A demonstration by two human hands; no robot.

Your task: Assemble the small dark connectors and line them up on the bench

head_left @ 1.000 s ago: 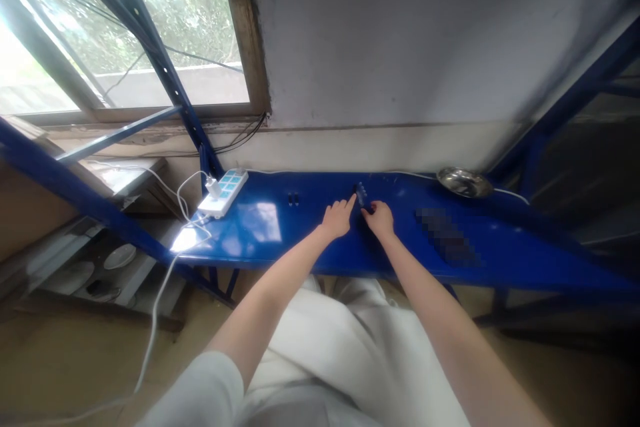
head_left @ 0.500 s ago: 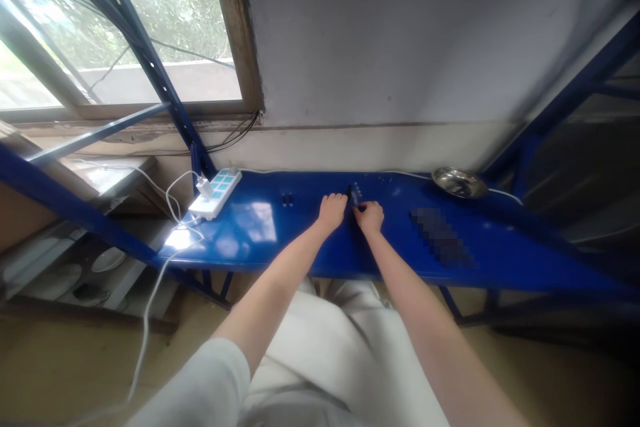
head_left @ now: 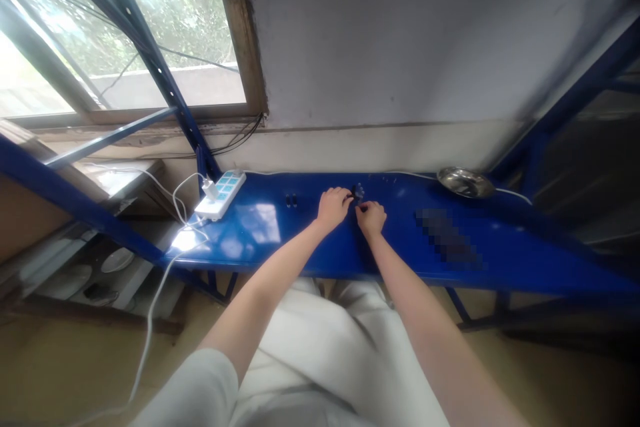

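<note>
Lying toward the left of the blue worktop (head_left: 525,260) is a white power strip (head_left: 223,195), then two small dark pieces (head_left: 295,201). Next, the left hand (head_left: 333,207) curls toward a small clear-and-dark item (head_left: 360,192) — whether gripping, I cannot tell — and the right hand (head_left: 371,218) pinches its near end, left of a shiny metal dish (head_left: 465,182).

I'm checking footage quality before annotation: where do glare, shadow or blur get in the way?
Head view: the window is washed out; bright reflections mark the left part of the blue table; the right edge falls dark; a pixelated patch hides detail; the small item by the left hand and right hand is too soft to identify.
</note>
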